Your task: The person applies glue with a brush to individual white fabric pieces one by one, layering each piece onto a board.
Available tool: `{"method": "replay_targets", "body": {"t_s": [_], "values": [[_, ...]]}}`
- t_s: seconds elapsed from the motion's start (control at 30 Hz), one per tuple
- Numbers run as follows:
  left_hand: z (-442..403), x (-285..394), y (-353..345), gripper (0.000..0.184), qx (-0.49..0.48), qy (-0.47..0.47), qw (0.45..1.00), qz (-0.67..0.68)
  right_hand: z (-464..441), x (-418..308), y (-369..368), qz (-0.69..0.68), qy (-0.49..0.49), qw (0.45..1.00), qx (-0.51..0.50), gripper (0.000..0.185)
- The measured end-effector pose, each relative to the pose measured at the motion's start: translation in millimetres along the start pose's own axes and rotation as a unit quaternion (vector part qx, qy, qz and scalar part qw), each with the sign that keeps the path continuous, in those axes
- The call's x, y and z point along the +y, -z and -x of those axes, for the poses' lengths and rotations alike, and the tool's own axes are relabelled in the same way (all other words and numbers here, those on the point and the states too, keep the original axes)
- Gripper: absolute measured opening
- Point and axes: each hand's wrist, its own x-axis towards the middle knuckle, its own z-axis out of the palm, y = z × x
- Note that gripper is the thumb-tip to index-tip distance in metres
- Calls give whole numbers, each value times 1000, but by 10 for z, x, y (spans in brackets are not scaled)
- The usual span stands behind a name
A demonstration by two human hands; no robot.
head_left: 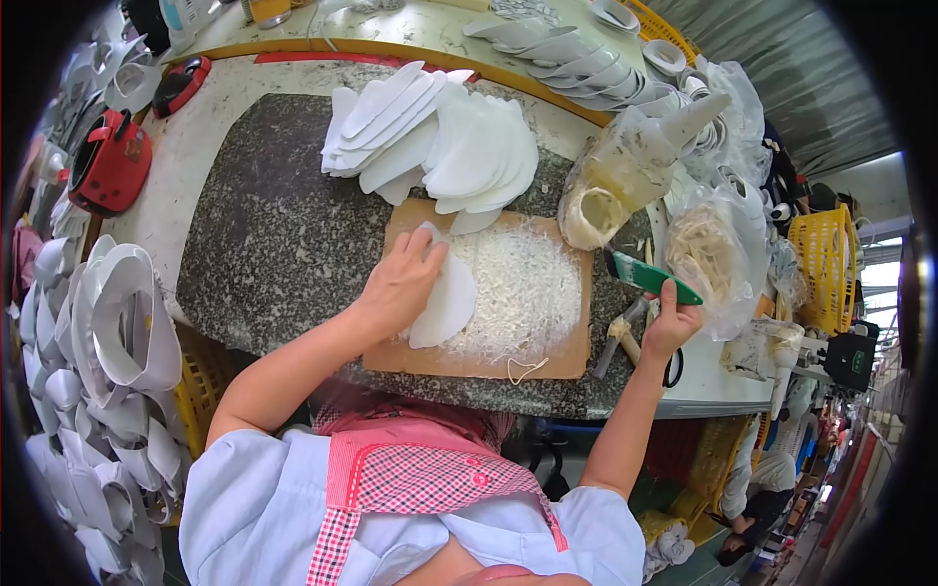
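My left hand (405,278) has its bent fingers on the upper end of a white shoe-part piece (447,303), flat and rounded, which lies on a brown cardboard sheet (389,363). White dried streaks cover much of the cardboard. My right hand (672,320) is closed round the green handle of a brush (657,277), its dark tip pointing left beside a glue-crusted plastic bottle (625,176). The bottle lies tilted, with its round mouth facing me. Beyond the cardboard, a fanned stack of similar white pieces (479,146) lies on a dark speckled slab (283,215).
White shoe parts (127,322) pile up at the left. A red container (109,161) stands on the table's left side. Scissors (674,368) and stick-like tools (620,332) lie near my right forearm. Yellow crates (824,259) and a crouching person (752,508) are at the right.
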Motion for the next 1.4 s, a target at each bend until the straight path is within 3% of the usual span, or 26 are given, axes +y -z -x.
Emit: {"method": "replay_targets", "body": {"t_s": [0.13, 0.23, 0.33, 0.53, 0.63, 0.67, 0.77, 0.83, 0.9, 1.0, 1.07, 1.13, 1.17, 1.23, 1.33, 1.37, 1.4], "values": [[-105, -71, 65, 23, -81, 15, 994, 68, 167, 36, -100, 9, -12, 999, -31, 13], [-305, 5, 223, 29, -201, 121, 970, 61, 236, 15, -229, -5, -29, 999, -40, 13], [-368, -76, 130, 26, -188, 111, 975, 36, 239, 17, -300, -14, -23, 998, -54, 13], [-274, -154, 62, 21, -47, 54, 993, 99, 292, -13, -325, -14, -17, 998, -65, 13], [-185, 9, 233, 9, 143, 93, 929, 328, 344, -26, -312, -31, -23, 997, -62, 11], [-190, 67, 363, 5, 262, -15, 939, 223, 363, -63, -310, -40, -28, 997, -61, 10], [97, 104, 397, 11, 158, -227, 961, 30, 439, -129, -432, -82, -47, 993, -76, 9], [373, 120, 197, 15, 63, -237, 969, -37, 560, -146, -649, -89, -82, 983, -137, 8], [471, 81, 95, 18, 7, -239, 968, -71, 585, -165, -906, 61, -102, 940, -321, 7], [458, 74, 62, 20, 10, -226, 972, -65, 405, -91, -1182, 29, -66, 977, -203, 4], [447, 32, 49, 20, 15, -230, 972, -45, 492, -189, -1122, 66, -72, 946, -308, 6], [371, -5, 56, 14, 28, -215, 976, 1, 637, -332, -990, 55, -128, 909, -392, 6], [324, -18, 45, 11, 32, -207, 977, 27, 712, -305, -891, -7, -189, 908, -373, 4], [95, -70, 63, 8, 149, -142, 975, 90, 697, -409, -779, -87, -211, 928, -293, 1], [-550, -94, 403, 13, 299, -72, 937, 164, 681, -440, -848, -102, -189, 941, -261, 3], [-721, -82, 532, 15, 351, -50, 916, 190, 644, -420, -914, -63, -131, 947, -288, 4], [-862, -118, 674, 17, 358, -110, 916, 143, 627, -368, -999, -24, -75, 947, -313, 6]]}}
